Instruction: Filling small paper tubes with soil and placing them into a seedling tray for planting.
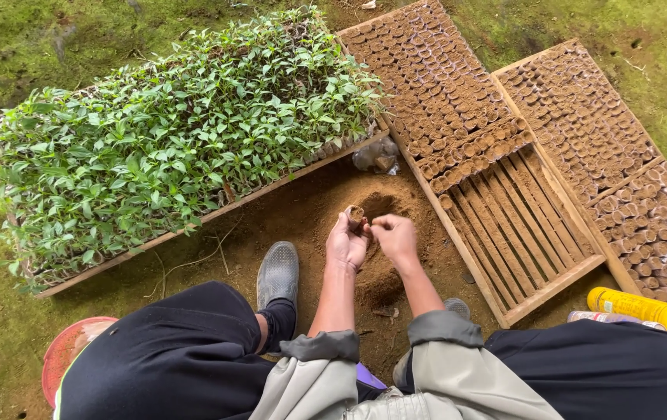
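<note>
My left hand holds a small brown soil-filled pot upright over a mound of loose brown soil. My right hand sits right beside it, fingers pinched together near the pot's rim, seemingly with a bit of soil in them. Both hands hover above the hollow dug in the mound, between my knees.
A wooden tray of green seedlings lies to the left. Two slatted wooden trays with several small soil pots stand on the right. A yellow bottle lies by my right leg, a red bowl by my left, my grey shoe near the mound.
</note>
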